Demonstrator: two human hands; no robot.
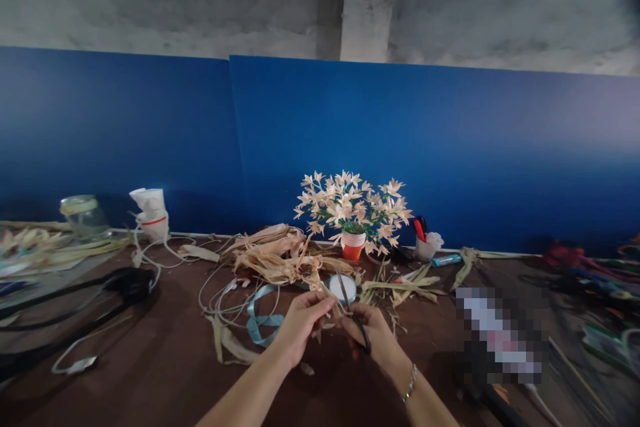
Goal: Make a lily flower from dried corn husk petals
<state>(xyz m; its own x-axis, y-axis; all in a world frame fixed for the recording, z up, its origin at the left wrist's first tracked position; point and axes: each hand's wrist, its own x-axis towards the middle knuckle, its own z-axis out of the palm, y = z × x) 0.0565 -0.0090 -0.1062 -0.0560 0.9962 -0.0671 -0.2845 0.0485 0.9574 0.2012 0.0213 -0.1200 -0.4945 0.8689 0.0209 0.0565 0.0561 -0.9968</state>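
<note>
My right hand (373, 335) is closed on a pair of black-handled scissors (361, 333), whose blades point up and away from me. Close beside it, my left hand (303, 325) is pinched around a thin strip of pale dried husk (334, 311). The fingertips of both hands nearly meet over the brown table. Just behind them lies a round white disc with a light-blue rim (336, 287). A heap of dried husks (275, 260) spreads beyond my left hand, and a curl of light-blue ribbon (255, 327) lies to its left.
A red-and-white paper cup (353, 247) holds husk-like flowers (350, 203) before a blue panel (320, 120). White cables (213, 293) loop at left. A glass jar (86, 217) stands far left. Loose husks (405, 290) and a blurred patch (500, 337) lie right.
</note>
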